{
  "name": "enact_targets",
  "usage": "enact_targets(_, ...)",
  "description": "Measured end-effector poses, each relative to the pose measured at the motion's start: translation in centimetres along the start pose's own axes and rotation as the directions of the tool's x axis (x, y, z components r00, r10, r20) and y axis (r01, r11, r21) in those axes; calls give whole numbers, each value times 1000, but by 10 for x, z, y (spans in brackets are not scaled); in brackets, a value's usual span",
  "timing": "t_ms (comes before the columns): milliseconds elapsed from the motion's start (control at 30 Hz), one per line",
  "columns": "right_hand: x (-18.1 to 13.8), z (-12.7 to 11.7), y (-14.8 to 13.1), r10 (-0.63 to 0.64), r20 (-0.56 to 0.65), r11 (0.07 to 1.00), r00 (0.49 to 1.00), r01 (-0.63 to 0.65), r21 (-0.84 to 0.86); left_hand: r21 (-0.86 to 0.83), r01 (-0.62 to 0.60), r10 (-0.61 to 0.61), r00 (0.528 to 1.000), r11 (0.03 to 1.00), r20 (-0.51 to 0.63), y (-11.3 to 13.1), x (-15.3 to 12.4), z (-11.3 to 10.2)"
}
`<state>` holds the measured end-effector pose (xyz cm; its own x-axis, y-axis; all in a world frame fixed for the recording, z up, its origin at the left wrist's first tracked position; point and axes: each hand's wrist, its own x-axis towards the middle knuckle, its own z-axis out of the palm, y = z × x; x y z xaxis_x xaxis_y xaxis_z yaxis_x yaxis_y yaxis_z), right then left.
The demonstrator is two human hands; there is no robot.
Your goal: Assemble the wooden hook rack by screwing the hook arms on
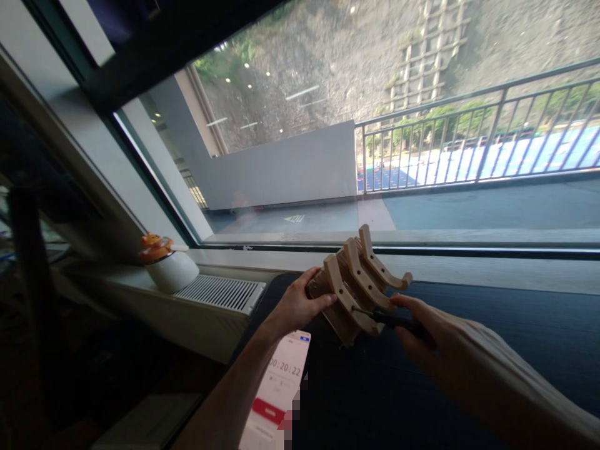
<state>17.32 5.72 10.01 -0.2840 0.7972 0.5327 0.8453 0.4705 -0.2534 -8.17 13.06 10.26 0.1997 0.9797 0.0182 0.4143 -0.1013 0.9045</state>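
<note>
A wooden piece with several curved ribs [352, 275] is tilted over the dark tabletop. Small dark holes or screw heads dot its ribs. My left hand [302, 303] grips its left end, thumb pressed on the near side. In my right hand [422, 325] is a screwdriver [398, 321] with a black handle; its thin tip meets the nearest rib at one of the dark spots. The right index finger reaches forward along the tool, close to the rib ends. Under my left forearm lies a phone [281, 375] with a timer on its screen.
The dark tabletop [515, 325] stretches to the right, against the window sill [469, 269]. At left, a white rounded container with an orange top [171, 265] stands beside a white vent grille [220, 294]. A large window fills the background.
</note>
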Motion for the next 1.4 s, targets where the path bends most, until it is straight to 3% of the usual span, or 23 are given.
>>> enact_targets(300,6,-9,3,-123,-55,987,991,128,96,-44,-24,24,1000,999,3,-2,1,1)
enact_targets(400,8,-7,5,-91,-25,994,996,92,62,-28,-31,31,999,999,-6,-1,0,1)
enact_targets(600,6,-3,4,-39,-78,997,996,34,-65,27,-58,58,998,998,-18,0,0,0)
enact_targets(767,3,-5,1,-11,-12,998,1000,12,60,26,-45,45,999,999,2,0,0,0)
enact_targets(1033,3,-7,3,-144,-5,988,990,144,62,16,-47,46,999,999,6,-4,1,0)
enact_targets(1200,6,-4,5,-14,63,1000,998,14,3,40,-90,91,996,995,-11,-5,1,0)
enact_targets(1400,5,1,9,16,-1,1000,1000,-16,-18,9,-97,97,995,995,3,-2,0,-1)
